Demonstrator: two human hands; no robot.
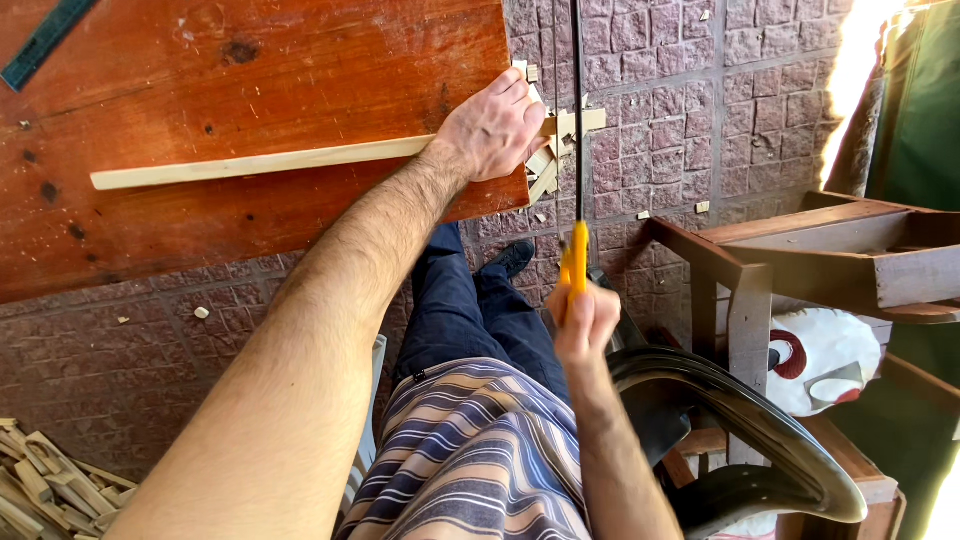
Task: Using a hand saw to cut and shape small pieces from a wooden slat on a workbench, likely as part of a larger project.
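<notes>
My left hand presses a long pale wooden strip flat against the right edge of a reddish-brown wooden tabletop. The strip's short end sticks out past the edge. My right hand grips the yellow handle of a thin-bladed saw, whose dark blade runs straight up and crosses the strip just beyond the table edge. Small cut-off wood pieces hang or lie near the cut point below my left hand.
A dark ruler lies at the tabletop's top left. Wood offcuts pile on the paved floor at bottom left. A black plastic chair and a wooden frame stand to the right, with a white and red object beneath.
</notes>
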